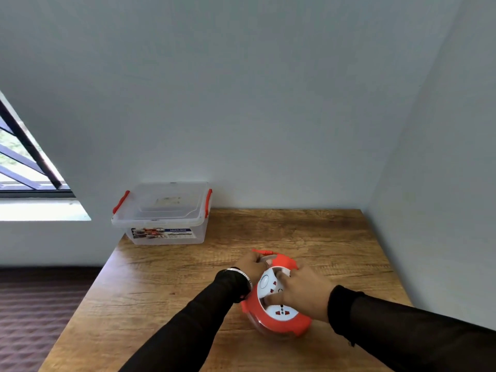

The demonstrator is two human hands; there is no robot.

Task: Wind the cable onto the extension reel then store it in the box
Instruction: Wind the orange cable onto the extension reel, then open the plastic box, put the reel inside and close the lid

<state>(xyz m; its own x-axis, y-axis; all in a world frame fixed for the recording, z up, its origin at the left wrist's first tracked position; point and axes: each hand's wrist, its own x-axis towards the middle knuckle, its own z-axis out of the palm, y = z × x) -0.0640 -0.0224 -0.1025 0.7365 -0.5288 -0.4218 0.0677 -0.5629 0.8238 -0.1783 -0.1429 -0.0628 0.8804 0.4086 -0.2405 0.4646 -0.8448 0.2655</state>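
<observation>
Both hands are on the extension reel (276, 304) now, and it sits on the wooden table (295, 232) toward the near edge, a little right of the middle, tipped so its white socket face (271, 288) looks up at the camera. The left hand (251, 264) curls its fingers at the far top of the reel, where a short red piece of cable (261, 252) pokes out past the knuckles; it seems to pinch that cable, though the exact grip is hidden. The right hand (303, 288) lies over the reel's right side with its fingers bent in toward the white centre, gripping it there; whether it holds a winding handle I cannot tell. Black sleeves cover both arms, with a bracelet (245, 275) at the left wrist. The reel looks like hard, smooth plastic with a red rim (276, 322): rigid, probably light enough for one hand, but slick and round, so it could roll or skate on the table if it is not braced. I would steady it by the red rim and turn from the centre, then lift it by the rim with both hands. The cable looks thin and limp, so it needs guiding under slight tension. The clear storage box (163, 213) with red latches waits at the far left corner, lid on, well apart from the reel.
</observation>
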